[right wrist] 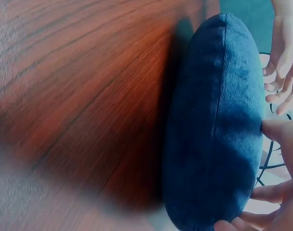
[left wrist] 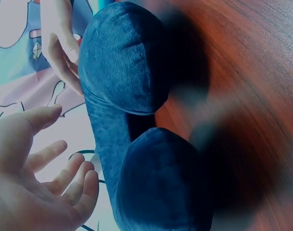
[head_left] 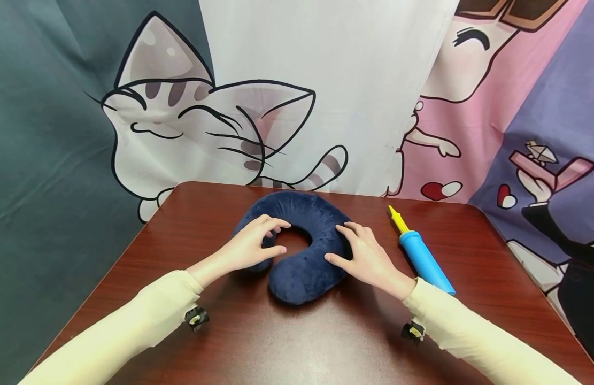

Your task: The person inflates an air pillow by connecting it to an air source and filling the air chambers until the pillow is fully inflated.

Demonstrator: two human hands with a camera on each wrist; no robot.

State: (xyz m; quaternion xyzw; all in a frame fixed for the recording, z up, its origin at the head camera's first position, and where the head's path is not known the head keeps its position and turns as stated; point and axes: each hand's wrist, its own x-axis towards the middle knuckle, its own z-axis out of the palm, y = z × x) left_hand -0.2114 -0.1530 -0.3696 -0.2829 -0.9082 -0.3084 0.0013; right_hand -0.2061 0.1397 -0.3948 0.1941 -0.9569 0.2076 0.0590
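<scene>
A navy blue U-shaped neck pillow (head_left: pixel 301 278) with a plush surface lies on the table, its opening facing the near left. My left hand (head_left: pixel 255 240) hovers over the pillow's left arm, fingers loosely bent and holding nothing. In the left wrist view, a gap shows between that hand (left wrist: pixel 35 168) and the rounded pillow ends (left wrist: pixel 122 57). At the pillow's right side, my right hand (head_left: pixel 366 256) has its thumb and fingertips resting on the plush. The right wrist view shows the thumb touching the seamed outer side of the pillow (right wrist: pixel 214 125).
A blue hand pump (head_left: pixel 426 262) with a yellow nozzle lies to the right of my right hand. The reddish-brown wooden table (head_left: pixel 306 342) has a cartoon-printed curtain (head_left: pixel 335 96) behind it. Something black stands at the far right edge (head_left: pixel 580 299).
</scene>
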